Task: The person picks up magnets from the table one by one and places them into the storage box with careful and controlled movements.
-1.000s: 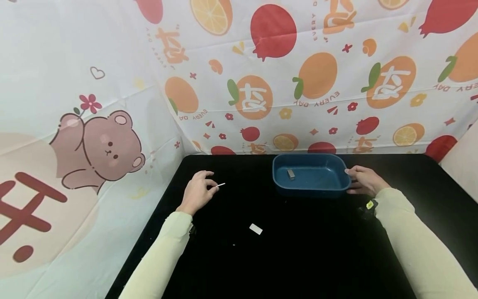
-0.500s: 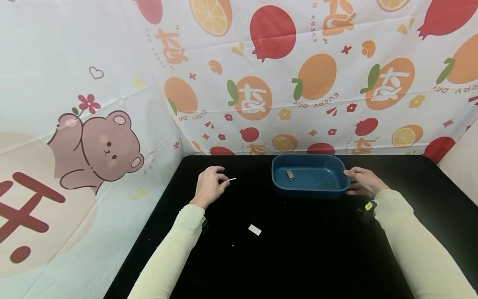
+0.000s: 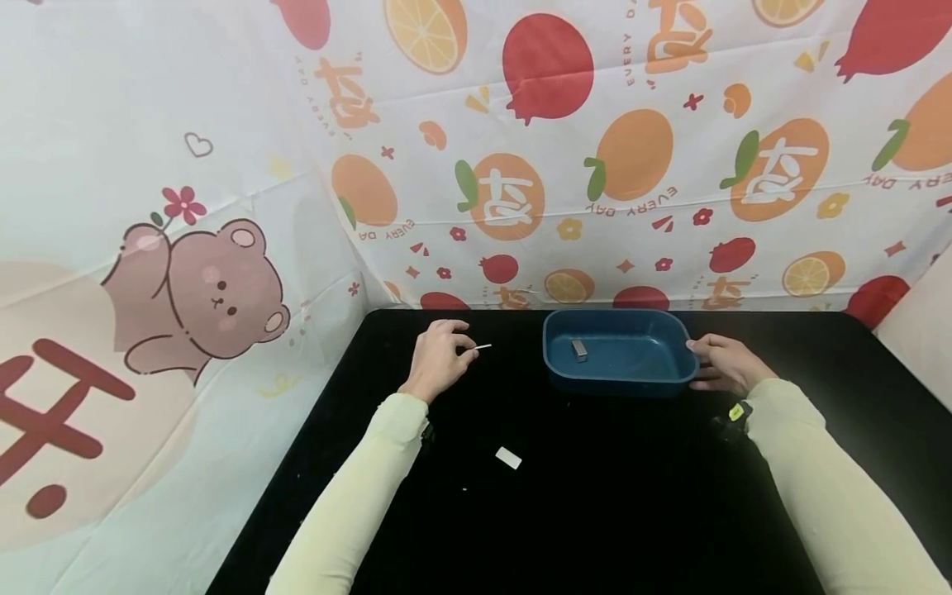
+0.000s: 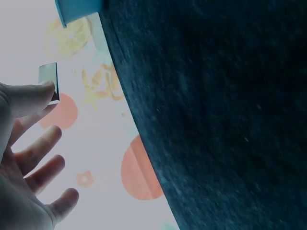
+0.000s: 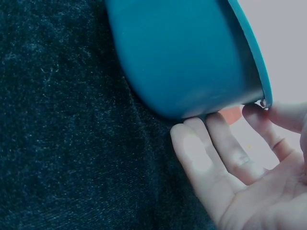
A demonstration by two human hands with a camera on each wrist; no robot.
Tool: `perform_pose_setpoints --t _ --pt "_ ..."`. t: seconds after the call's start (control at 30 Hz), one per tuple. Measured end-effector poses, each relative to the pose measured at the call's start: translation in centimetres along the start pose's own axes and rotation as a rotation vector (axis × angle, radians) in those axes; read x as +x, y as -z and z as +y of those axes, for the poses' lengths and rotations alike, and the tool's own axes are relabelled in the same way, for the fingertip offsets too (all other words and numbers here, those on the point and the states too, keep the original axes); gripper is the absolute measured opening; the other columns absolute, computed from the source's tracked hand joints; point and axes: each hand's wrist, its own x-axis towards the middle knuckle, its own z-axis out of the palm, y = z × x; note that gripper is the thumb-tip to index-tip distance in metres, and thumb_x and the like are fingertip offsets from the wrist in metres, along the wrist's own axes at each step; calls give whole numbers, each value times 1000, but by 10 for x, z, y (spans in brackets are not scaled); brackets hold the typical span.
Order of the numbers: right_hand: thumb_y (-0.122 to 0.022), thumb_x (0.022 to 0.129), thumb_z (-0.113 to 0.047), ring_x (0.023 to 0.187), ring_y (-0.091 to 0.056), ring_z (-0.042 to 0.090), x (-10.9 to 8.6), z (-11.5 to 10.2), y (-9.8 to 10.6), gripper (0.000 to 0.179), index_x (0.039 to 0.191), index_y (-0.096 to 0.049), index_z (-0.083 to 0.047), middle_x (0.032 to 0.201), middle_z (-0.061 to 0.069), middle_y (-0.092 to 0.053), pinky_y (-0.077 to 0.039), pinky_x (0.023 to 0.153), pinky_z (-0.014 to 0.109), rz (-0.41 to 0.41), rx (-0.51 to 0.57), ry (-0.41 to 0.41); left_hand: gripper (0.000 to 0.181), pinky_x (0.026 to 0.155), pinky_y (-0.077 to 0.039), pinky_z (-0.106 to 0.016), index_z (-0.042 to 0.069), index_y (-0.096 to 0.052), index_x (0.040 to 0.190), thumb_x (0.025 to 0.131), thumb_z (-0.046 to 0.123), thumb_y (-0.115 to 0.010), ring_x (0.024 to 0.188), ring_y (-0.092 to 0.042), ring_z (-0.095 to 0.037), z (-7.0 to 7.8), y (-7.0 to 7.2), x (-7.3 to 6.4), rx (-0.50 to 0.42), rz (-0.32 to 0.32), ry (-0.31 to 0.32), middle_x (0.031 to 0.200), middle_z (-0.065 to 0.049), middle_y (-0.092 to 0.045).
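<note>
My left hand [image 3: 440, 361] pinches a small flat rectangular plate [image 4: 49, 82] between thumb and index finger; the other fingers are spread. Edge-on in the head view, the plate shows as a thin light sliver, left of a blue plastic basin [image 3: 621, 386]. My right hand [image 3: 727, 364] grips the basin's right end, thumb at the rim and fingers against the outer wall below. Inside the basin, toward its left end, lies a small grey metallic block [image 3: 579, 349]. A small white rectangular piece [image 3: 509, 458] lies flat on the black table nearer to me.
The black cloth-covered table [image 3: 595, 512] ends at a fruit-printed curtain [image 3: 565, 207] behind the basin. A bear-printed curtain [image 3: 216, 289] borders the left side. A tiny white speck [image 3: 464, 489] lies near the white piece.
My left hand has moved right and farther back, toward the basin, carrying the small plate. The right hand and basin have stayed in place.
</note>
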Motion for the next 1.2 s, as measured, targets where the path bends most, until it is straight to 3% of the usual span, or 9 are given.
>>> perform_pose_setpoints --t 0.6,0.83,1.2 --pt "-50 102 -42 85 -69 12 2 1 1 27 99 -58 -16 96 -2 -60 -61 83 37 -9 22 3 15 105 -47 -50 17 -81 95 91 28 -72 129 -54 -29 25 -1 24 17 -11 -43 132 -5 -65" --pt "-50 102 -42 88 -69 15 0 1 1 30 104 -57 -14 106 4 -58 -60 86 40 -3 -2 1 14 103 -48 -48 18 -82 93 90 27 -72 124 -57 -28 35 1 32 32 13 -78 129 -6 -67" --pt "-51 102 -43 89 -68 15 0 2 0 30 105 -58 -14 107 5 -56 -60 87 40 -9 -5 5 14 103 -47 -49 18 -81 94 91 27 -71 126 -55 -25 53 -1 45 15 -14 -66 130 -3 -67"
